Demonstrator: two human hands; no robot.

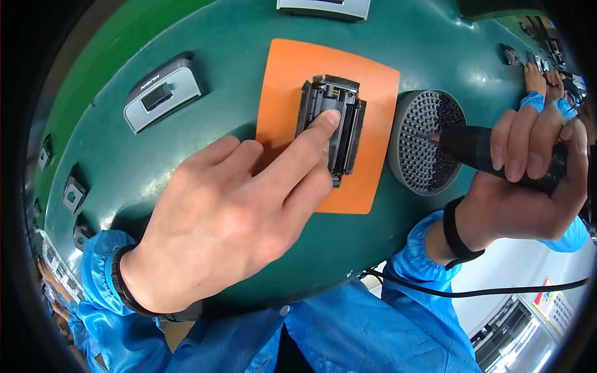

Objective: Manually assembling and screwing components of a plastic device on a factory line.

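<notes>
A black plastic housing [339,133] with a long inner channel and small gold contacts near its far end lies on an orange mat [379,99]. My left hand [230,217] holds it down, index fingertip pressed on its middle and thumb along its near part; the other fingers are curled. In my right hand [528,168] is a black electric screwdriver [469,148], fingers wrapped round its body. Its tip points left over a round grey screw tray [398,158] full of small holes. Dark screws [449,115] crowd the tray's right side.
On the green table [230,62] a grey-and-black device cover [163,93] stands at left, another [326,7] at the far edge. Smaller parts [73,194] line the left rim. A black cable [497,291] crosses at lower right. Another person's hands [536,84] are at far right.
</notes>
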